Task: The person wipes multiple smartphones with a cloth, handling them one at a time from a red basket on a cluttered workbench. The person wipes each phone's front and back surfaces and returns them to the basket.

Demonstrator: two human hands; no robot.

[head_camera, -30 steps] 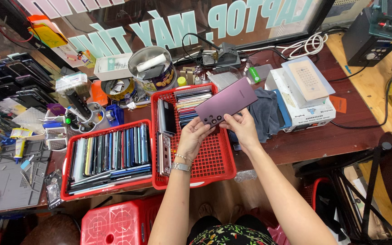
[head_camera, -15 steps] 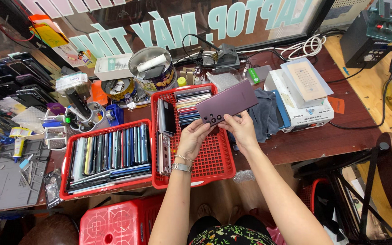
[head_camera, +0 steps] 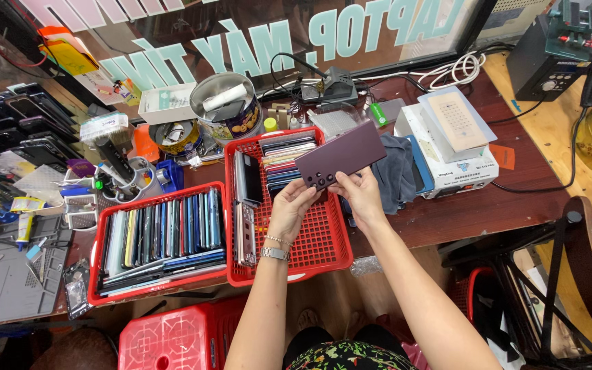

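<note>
While both hands point(head_camera: 330, 199) pinch its near end, the maroon phone point(head_camera: 340, 154) slants up-right, back up.

Both hands' fingertips hide the lower edge of the maroon phone point(head_camera: 340, 155). The red stool point(head_camera: 173, 339) below the red basket point(head_camera: 323, 253) is cut off by the bottom edge.

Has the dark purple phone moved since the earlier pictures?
No. The dark purple phone remains above the right red basket, held in the left hand and right hand.
</note>
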